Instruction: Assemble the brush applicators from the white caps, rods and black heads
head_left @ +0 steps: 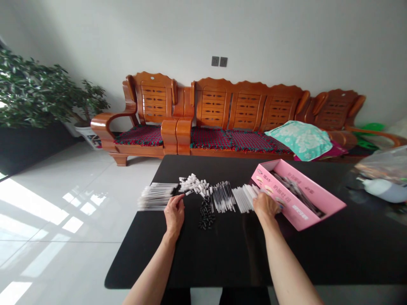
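On the black table, my left hand (174,214) rests beside a row of thin, pale pen-like sticks (155,195), its index finger reaching toward a heap of small white caps (194,185). I see nothing held in it. My right hand (267,205) is curled down at the right end of a row of white tubes (242,199), close to the pink box (299,215). Its fingertips are hidden, so what they pinch is unclear. Between the hands lie small black caps (206,216) and a row of thin refills with dark ends (223,197).
Dark slender pieces (295,190) fill part of the pink box. At the table's right are a plastic bag (386,165) and a white rounded object (383,189). A wooden sofa (216,106) with a turquoise pillow (300,140) stands behind; potted plants (38,95) are on the left.
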Demonstrator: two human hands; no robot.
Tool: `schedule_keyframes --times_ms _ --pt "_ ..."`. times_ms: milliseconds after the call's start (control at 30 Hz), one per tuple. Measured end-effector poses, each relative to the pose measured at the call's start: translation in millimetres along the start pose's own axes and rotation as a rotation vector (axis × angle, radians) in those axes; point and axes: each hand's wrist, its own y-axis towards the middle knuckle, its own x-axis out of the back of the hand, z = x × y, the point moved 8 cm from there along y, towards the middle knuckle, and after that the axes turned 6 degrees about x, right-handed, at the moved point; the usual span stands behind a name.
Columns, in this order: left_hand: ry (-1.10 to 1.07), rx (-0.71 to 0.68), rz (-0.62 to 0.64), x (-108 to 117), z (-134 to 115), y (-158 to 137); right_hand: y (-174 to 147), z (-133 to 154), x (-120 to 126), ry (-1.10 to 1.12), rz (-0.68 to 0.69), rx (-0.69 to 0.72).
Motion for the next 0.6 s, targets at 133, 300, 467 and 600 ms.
schedule_keyframes --times_ms 133,300,467,600 --pt "-0.002 0.002 0.004 -1.5 -0.6 -0.9 -1.3 8.2 -1.3 -0.016 0.017 0.060" --pt "0.001 0.003 0.025 -3.3 -2.4 -1.7 -2.2 17.3 1.5 0.224 -0.091 0.095" --pt "0.038 -0.010 0.062 -7.0 -11.3 -2.1 -29.5 57.2 -28.8 0.955 0.059 0.115" --pt "0.058 -0.009 0.186 -28.2 -31.0 -9.4 -62.3 92.4 -54.8 1.364 0.133 0.132"
